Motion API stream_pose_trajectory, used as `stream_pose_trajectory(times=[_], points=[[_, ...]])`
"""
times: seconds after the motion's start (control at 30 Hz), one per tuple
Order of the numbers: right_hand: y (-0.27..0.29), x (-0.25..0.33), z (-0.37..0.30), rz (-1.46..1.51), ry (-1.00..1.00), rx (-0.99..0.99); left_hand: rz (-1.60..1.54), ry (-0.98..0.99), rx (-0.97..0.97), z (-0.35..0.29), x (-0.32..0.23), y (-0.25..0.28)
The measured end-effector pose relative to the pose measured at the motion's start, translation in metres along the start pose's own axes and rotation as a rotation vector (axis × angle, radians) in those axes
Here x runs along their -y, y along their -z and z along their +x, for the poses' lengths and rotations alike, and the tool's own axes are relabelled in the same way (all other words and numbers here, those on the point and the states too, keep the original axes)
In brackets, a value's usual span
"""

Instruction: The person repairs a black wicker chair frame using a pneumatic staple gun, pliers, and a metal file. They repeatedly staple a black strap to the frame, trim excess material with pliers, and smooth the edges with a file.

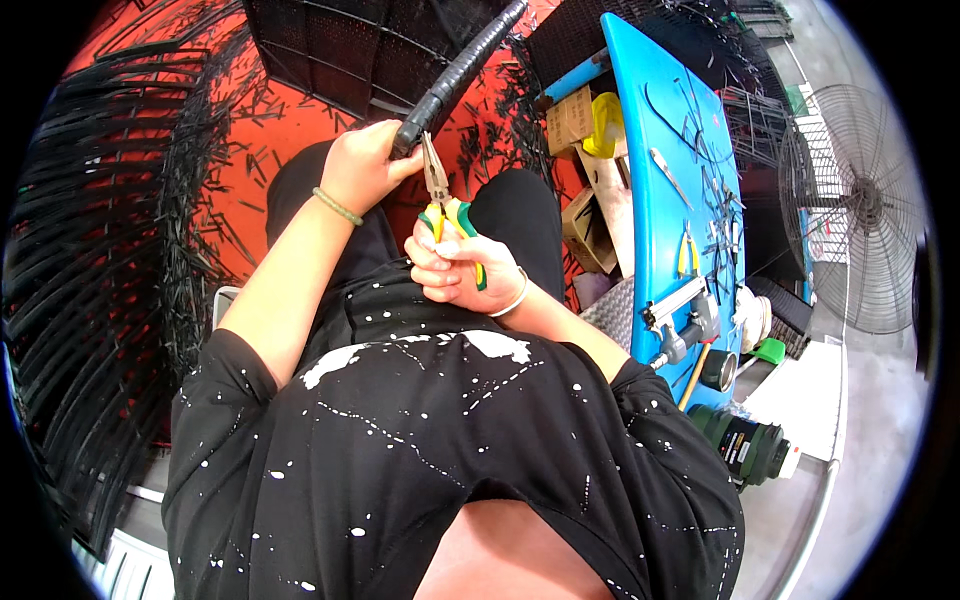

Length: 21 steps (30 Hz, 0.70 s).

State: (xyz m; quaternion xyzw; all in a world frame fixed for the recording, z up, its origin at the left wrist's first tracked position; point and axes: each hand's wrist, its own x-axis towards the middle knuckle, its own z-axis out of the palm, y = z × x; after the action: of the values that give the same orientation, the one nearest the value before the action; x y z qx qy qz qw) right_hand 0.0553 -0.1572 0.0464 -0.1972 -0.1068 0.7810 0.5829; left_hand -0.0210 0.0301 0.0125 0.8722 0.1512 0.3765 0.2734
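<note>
A black wrapped bar (455, 85) slants down from the upper middle, its near end just above my lap. My left hand (362, 165) is closed on this near end, the thumb reaching across under the tip. In my closed right hand (455, 268) are long-nose pliers (437, 185) with green and yellow handles, pointing up. Their jaws lie right beside the bar's end, near my left thumb; whether they pinch anything I cannot tell. Behind the bar stands a dark woven panel (330, 60), which may be joined to it.
To the right, a blue table (640, 190) carries yellow-handled pliers (688, 255), a nail gun (690, 320) and black strips. Cardboard boxes (570, 120) sit beneath its edge. A large fan (868, 205) stands farther right. Black curved pieces (90, 250) are stacked left. Black scraps litter the red floor (238, 235).
</note>
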Motion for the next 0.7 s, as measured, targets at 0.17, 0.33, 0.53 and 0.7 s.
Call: stream_pose_trajectory(times=[0.17, 0.33, 0.53, 0.7], points=[[0.01, 0.006, -0.007, -0.768, 0.148, -0.515, -0.036, -0.033, -0.005, -0.001, 0.002, 0.003], [0.011, 0.005, -0.016, -1.0, 0.289, -0.544, -0.047, -0.072, 0.034, -0.001, 0.002, -0.001], [-0.011, 0.02, -0.044, -1.818, 0.485, -0.842, -0.021, -0.193, 0.079, -0.004, -0.012, -0.011], [-0.008, 0.022, -0.073, -1.677, 0.33, -0.776, -0.084, -0.273, 0.08, -0.003, -0.024, -0.021]])
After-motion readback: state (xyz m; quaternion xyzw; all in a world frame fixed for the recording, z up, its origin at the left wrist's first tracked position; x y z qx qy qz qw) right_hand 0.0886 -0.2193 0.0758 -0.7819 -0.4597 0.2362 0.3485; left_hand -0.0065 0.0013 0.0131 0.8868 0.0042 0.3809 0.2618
